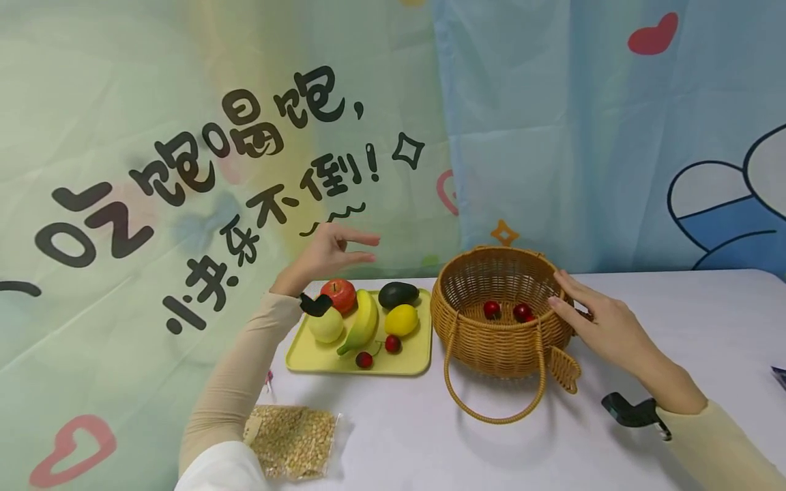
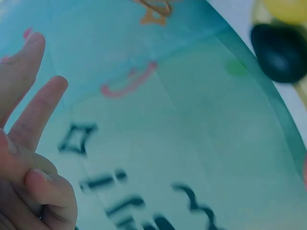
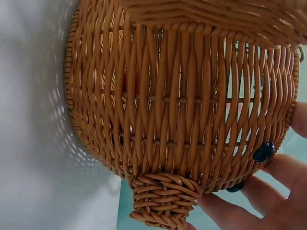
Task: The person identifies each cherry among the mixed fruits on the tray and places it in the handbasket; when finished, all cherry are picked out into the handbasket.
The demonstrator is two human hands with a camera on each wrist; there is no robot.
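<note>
My left hand [image 1: 325,256] hangs in the air above a yellow tray [image 1: 295,361], thumb and index finger stretched apart, holding nothing. In the left wrist view its other fingers [image 2: 50,187] are bent. On the tray lie an apple [image 1: 340,294], a pale green round fruit [image 1: 327,326], a banana [image 1: 362,320], an avocado [image 1: 398,294], a lemon [image 1: 402,320] and two joined cherries [image 1: 393,344]. My right hand [image 1: 604,327] holds a brown wicker basket [image 1: 497,351] at its right rim. Several cherries [image 1: 492,309] lie inside.
The basket's handle [image 1: 491,419] hangs down at the front onto the white table [image 1: 393,436]. A clear bag of grains [image 1: 295,440] lies near the left forearm. Behind the table hangs a printed curtain [image 1: 510,136]. A dark object [image 1: 780,375] shows at the right edge.
</note>
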